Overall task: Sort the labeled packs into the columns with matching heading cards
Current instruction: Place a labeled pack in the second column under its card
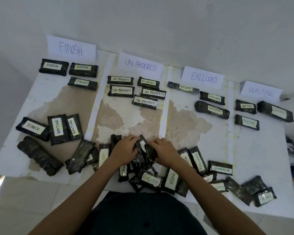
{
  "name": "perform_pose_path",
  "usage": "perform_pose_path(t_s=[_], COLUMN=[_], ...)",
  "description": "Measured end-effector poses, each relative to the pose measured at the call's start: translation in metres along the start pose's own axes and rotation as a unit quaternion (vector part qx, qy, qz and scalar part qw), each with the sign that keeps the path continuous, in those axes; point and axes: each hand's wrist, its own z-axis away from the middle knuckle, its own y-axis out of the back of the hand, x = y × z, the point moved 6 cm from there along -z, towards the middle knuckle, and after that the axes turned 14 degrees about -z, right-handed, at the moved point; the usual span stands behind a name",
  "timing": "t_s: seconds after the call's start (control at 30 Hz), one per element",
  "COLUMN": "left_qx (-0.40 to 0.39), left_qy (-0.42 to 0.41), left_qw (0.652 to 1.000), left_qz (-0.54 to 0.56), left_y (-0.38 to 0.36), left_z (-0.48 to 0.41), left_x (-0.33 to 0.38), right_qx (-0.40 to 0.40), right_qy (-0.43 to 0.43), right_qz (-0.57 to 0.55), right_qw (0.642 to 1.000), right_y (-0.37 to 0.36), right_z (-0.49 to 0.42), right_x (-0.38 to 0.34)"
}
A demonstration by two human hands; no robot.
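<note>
A: Black plastic wraps every pack; each bears a pale handwritten label. Where do the heading cards stand?

B: Along the far edge of the white sheet (pixel 261 150): the FINISH card (pixel 71 48) at ten o'clock, the ON PROGRESS card (pixel 140 64) at twelve, the EXCLUDED card (pixel 203 77) at one, the WAITING card (pixel 260 91) at two.

A: And the sorted packs?

B: Three FINISH packs (pixel 82 68) lie below their card, five ON PROGRESS packs (pixel 121 90) below theirs, three EXCLUDED packs (pixel 212 97) and three WAITING packs (pixel 246 106) likewise.

A: The hands?

B: Both meet at six o'clock over the unsorted heap (pixel 151 179). The left hand (pixel 126 148) and right hand (pixel 165 150) curl their fingers onto one tilted pack (pixel 143 146) between them; its label is partly hidden, so its wording cannot be read fully.

A: Other loose packs?

B: At eight o'clock, a FINISH-labelled pack (pixel 33 127) touches two WAITING-labelled packs (pixel 58 128); more lie scattered toward four o'clock.
</note>
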Motion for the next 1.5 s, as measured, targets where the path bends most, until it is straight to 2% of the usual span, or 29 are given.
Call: perform_pose_path(t_s=[0.17, 0.23, 0.27, 0.33, 0.4, 0.53, 0.6, 0.7, 0.8, 0.9, 0.93, 0.97, 1.1, 1.3, 1.4, 1.5], left_qx=[0.011, 0.041, 0.051, 0.058, 0.046, 0.006, -0.006, -0.006, -0.009, -0.039, -0.05, -0.056, -0.044, 0.013, 0.038, 0.052], left_qy=[0.006, 0.009, 0.01, 0.019, 0.046, 0.09, 0.086, 0.091, 0.1, 0.092, 0.09, 0.092, 0.124, 0.176, 0.219, 0.239], left_qw=[1.0, 0.999, 0.998, 0.991, 0.976, 0.92, 0.894, 0.88, 0.879, 0.883, 0.886, 0.885, 0.85, 0.838, 0.823, 0.811], left_qz=[0.007, 0.023, 0.045, 0.116, 0.209, 0.382, 0.439, 0.467, 0.466, 0.459, 0.453, 0.453, 0.51, 0.517, 0.522, 0.532], left_y=[0.005, 0.016, 0.023, 0.037, 0.049, 0.064, 0.066, 0.066, 0.063, 0.06, 0.058, 0.057, 0.056, 0.06, 0.062, 0.066], left_z=[0.008, 0.009, 0.01, 0.011, 0.012, 0.014, 0.015, 0.017, 0.017, 0.019, 0.02, 0.021, 0.019, 0.019, 0.015, 0.008], left_x=[0.008, 0.014, 0.019, 0.03, 0.045, 0.073, 0.084, 0.092, 0.091, 0.093, 0.094, 0.095, 0.089, 0.062, 0.038, 0.013], right_qx=[0.049, 0.097, 0.12, 0.152, 0.171, 0.19, 0.181, 0.184, 0.233, 0.298, 0.308, 0.312, 0.268, 0.232, 0.205, 0.207], right_qy=[0.002, 0.0, -0.006, -0.002, 0.021, 0.056, 0.067, 0.054, 0.003, -0.059, -0.071, -0.08, -0.08, -0.054, -0.022, 0.004], right_qz=[-0.051, -0.167, -0.262, -0.472, -0.62, -0.776, -0.818, -0.828, -0.82, -0.82, -0.814, -0.799, -0.691, -0.465, -0.324, -0.228], right_qw=[0.997, 0.981, 0.958, 0.868, 0.765, 0.599, 0.542, 0.527, 0.524, 0.486, 0.487, 0.508, 0.666, 0.853, 0.923, 0.952], right_y=[0.011, 0.03, 0.042, 0.065, 0.081, 0.094, 0.092, 0.086, 0.079, 0.072, 0.072, 0.072, 0.079, 0.087, 0.089, 0.093], right_z=[0.016, 0.029, 0.037, 0.055, 0.07, 0.085, 0.088, 0.09, 0.092, 0.093, 0.093, 0.092, 0.084, 0.058, 0.035, 0.001], right_x=[-0.004, -0.004, -0.004, -0.004, -0.002, 0.007, 0.009, 0.014, 0.021, 0.031, 0.032, 0.033, 0.016, -0.02, -0.04, -0.057])
